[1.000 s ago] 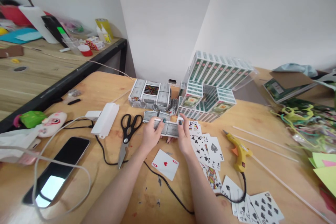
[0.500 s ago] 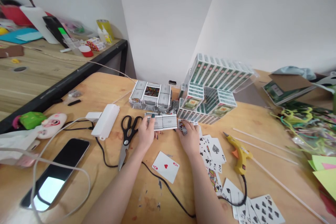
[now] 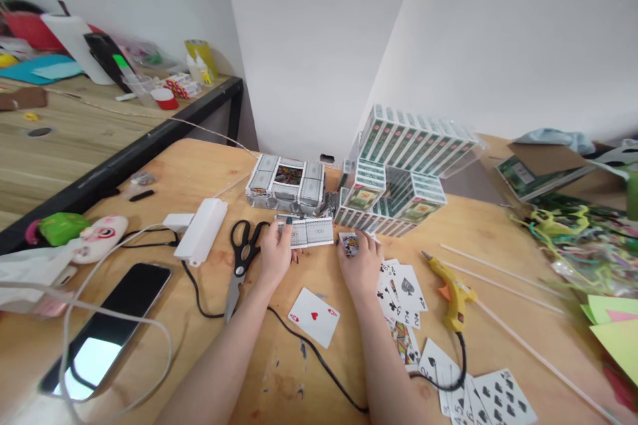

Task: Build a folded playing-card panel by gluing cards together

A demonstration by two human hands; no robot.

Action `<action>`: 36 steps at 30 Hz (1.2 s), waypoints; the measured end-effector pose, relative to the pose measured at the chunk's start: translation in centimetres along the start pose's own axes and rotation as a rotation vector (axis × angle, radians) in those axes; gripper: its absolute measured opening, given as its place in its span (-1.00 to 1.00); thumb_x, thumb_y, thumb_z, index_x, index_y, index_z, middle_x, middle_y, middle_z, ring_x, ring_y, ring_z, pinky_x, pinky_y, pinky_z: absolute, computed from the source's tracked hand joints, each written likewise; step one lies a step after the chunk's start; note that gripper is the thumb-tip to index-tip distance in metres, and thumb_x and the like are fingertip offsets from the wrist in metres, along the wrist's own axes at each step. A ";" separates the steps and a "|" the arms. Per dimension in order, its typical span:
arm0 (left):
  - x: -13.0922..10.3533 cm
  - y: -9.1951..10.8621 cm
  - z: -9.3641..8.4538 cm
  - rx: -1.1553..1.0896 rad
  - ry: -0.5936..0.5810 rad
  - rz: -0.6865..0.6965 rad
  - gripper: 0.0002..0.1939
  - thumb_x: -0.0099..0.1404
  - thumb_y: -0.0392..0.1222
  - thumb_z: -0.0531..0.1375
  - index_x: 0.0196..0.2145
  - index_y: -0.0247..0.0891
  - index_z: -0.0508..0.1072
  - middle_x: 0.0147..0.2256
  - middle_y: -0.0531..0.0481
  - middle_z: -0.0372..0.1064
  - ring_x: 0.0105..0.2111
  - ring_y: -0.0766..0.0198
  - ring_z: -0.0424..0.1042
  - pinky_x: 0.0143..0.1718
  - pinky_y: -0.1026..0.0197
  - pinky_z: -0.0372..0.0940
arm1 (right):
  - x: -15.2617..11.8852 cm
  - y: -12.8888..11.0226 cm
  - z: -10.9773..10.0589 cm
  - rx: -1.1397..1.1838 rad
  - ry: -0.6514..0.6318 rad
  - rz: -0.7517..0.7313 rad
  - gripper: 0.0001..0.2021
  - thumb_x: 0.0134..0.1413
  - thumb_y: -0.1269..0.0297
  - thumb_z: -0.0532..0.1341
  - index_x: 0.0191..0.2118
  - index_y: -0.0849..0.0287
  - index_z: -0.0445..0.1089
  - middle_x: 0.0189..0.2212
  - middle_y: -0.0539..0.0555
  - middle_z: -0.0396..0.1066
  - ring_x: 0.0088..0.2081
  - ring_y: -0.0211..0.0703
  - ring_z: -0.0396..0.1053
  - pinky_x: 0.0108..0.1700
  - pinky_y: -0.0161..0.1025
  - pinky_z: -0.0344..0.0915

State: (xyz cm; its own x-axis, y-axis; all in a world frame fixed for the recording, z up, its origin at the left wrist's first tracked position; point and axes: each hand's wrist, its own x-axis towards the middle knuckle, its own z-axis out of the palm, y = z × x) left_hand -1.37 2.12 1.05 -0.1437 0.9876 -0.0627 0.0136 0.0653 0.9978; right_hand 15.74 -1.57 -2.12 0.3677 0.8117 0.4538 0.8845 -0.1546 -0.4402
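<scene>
My left hand [image 3: 276, 251] is closed on a folded strip of playing cards [image 3: 312, 232], backs facing up. To the right, my right hand [image 3: 359, 262] has its fingers curled over a face card [image 3: 350, 244] near the table; its fingertips are partly hidden. Just behind both hands stands a box-shaped piece built from playing cards [image 3: 286, 182]. Below and between my forearms lies an ace of hearts [image 3: 314, 316], face up. Beside my right wrist are several loose cards [image 3: 407, 287].
Scissors [image 3: 240, 265] lie left of my left hand, near a phone [image 3: 104, 332] and a white power adapter [image 3: 201, 231]. A yellow glue gun [image 3: 452, 295] sits at right, its black cord crossing the table. Stacked card packs [image 3: 393, 172] stand behind. White glue sticks [image 3: 503, 279] lie right.
My right hand has shifted slightly right, widening the space between it and the card strip. My left hand still holds the strip in nearly the same place.
</scene>
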 end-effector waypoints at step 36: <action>-0.4 -0.8 -1.0 0.059 -0.026 0.028 -0.80 0.21 -0.06 0.05 -0.35 -0.25 0.29 -0.58 0.11 0.26 -0.70 0.38 0.25 -0.69 0.34 0.16 | -1.3 -1.4 -1.6 1.400 -0.164 0.540 -0.67 0.01 -0.05 0.19 -0.26 0.07 0.15 -0.55 -0.06 0.42 -0.64 -0.25 0.33 -0.59 -0.31 0.22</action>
State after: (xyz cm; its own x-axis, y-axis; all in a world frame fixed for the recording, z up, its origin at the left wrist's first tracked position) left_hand -2.31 1.49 0.33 -0.1169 0.9925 -0.0366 0.0756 0.0456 0.9961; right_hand 14.48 -3.29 -0.90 0.4308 0.9012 -0.0466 -0.3577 0.1231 -0.9257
